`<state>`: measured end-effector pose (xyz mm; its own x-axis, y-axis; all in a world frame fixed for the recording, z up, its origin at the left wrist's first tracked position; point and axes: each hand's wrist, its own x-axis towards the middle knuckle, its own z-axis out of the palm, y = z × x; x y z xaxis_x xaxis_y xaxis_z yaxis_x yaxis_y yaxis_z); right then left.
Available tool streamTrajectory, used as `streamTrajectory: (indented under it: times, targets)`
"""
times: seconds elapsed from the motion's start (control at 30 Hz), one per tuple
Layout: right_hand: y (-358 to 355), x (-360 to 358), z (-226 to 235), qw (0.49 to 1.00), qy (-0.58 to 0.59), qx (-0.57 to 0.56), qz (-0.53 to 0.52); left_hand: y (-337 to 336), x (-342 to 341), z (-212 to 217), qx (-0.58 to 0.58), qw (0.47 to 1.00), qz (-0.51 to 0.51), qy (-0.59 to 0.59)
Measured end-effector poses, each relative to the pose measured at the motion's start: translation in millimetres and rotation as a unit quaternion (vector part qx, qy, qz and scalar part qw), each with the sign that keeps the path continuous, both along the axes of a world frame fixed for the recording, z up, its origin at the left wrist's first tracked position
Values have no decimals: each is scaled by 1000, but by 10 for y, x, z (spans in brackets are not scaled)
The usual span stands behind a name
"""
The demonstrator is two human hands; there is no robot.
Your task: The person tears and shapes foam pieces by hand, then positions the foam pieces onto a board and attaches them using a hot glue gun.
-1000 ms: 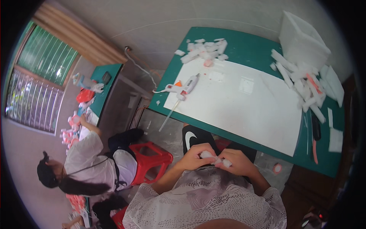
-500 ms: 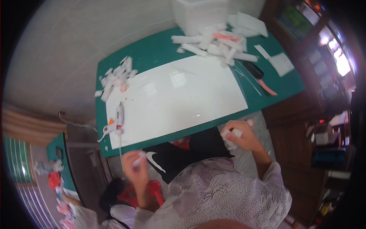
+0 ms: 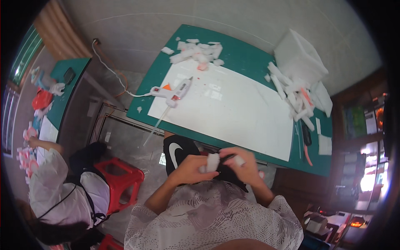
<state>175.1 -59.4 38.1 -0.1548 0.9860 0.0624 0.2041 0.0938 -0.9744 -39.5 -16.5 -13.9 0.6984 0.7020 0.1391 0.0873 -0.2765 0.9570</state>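
Over my lap, my left hand (image 3: 191, 171) is closed round a stubby white foam piece (image 3: 213, 161) that juts out past the fingertips. Close beside it on the right is my right hand (image 3: 245, 166), slightly blurred, with its fingers curled round a smaller white foam piece (image 3: 238, 161). A dark patch shows between the two hands; I cannot tell what it is. On the white board (image 3: 233, 112) in front of me lies a white glue gun (image 3: 177, 92), its clear glue stick (image 3: 156, 126) poking out over the table's near edge.
Loose white foam scraps (image 3: 200, 52) are heaped at the table's far left. More foam strips (image 3: 296, 102) lie by a white bin (image 3: 298, 56) at the right, near a pink-handled tool (image 3: 307, 146). A co-worker (image 3: 66, 187) sits left beside a red stool (image 3: 123, 179).
My hands have come together over my lap from wide apart, each still closed on white foam. The view has swung left, so the table appears farther right and the co-worker shows more fully.
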Motion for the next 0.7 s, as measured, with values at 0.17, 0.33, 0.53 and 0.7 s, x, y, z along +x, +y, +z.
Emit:
streamTrajectory:
  times: [0.17,0.33,0.53,0.7]
  targets:
    - [141,269,24,990,27,-54,-126,93,-307,-111,-167,959,-19,-229]
    - [84,-440,-136,959,227,-152,76,156,32,142,152,954,-8,-260]
    - [-74,-470,-669,887,362,-255,136,138,-47,146,242,946,56,-207]
    - [50,-497,-581,880,346,-267,185,79,-150,148,256,945,123,-164]
